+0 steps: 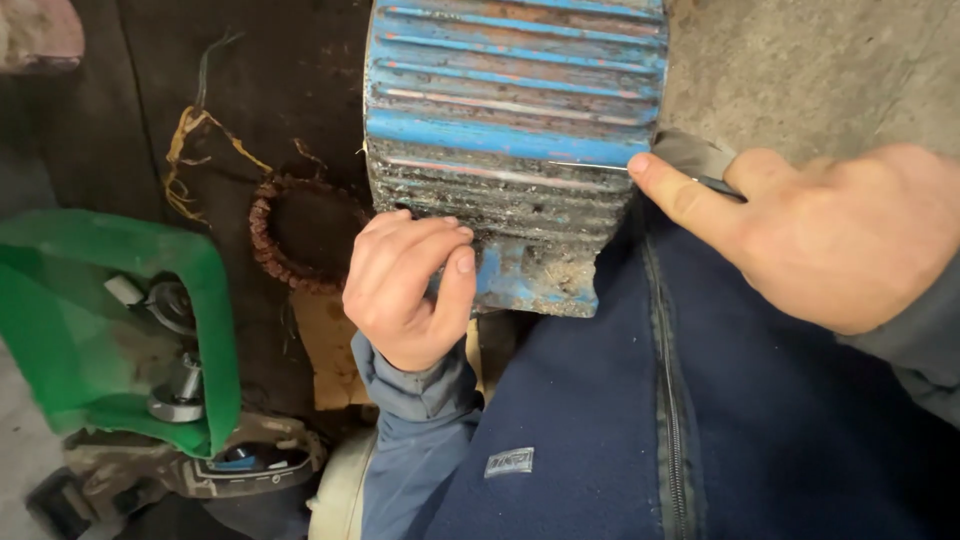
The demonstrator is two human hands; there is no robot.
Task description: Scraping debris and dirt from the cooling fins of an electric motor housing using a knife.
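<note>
Finned blue motor housing (515, 120) sits at the top centre of the view, its ribs rusted and caked with grime, its lower edge just above the person's dark blue zipped jacket (640, 420); the left hand (405, 290) is curled closed against the housing's lower left side, fingers folded against the dirty fins and thumb up along a chipped blue foot; the right hand (830, 235) is closed around a thin dark tool (722, 185), gripping it with the thumb stretched forward so its tip touches the right edge of the housing; a scrap of grey material (695, 152) lies just behind that thumb, and what it is I cannot tell. Left of the housing, a ring of copper winding (295, 232) rests on the dark floor (130, 100), with loose yellow wires (195, 150) nearby; further left a green plastic tub (215, 330) holds metal parts (175, 385); below it lies a grimy power tool (200, 465).
</note>
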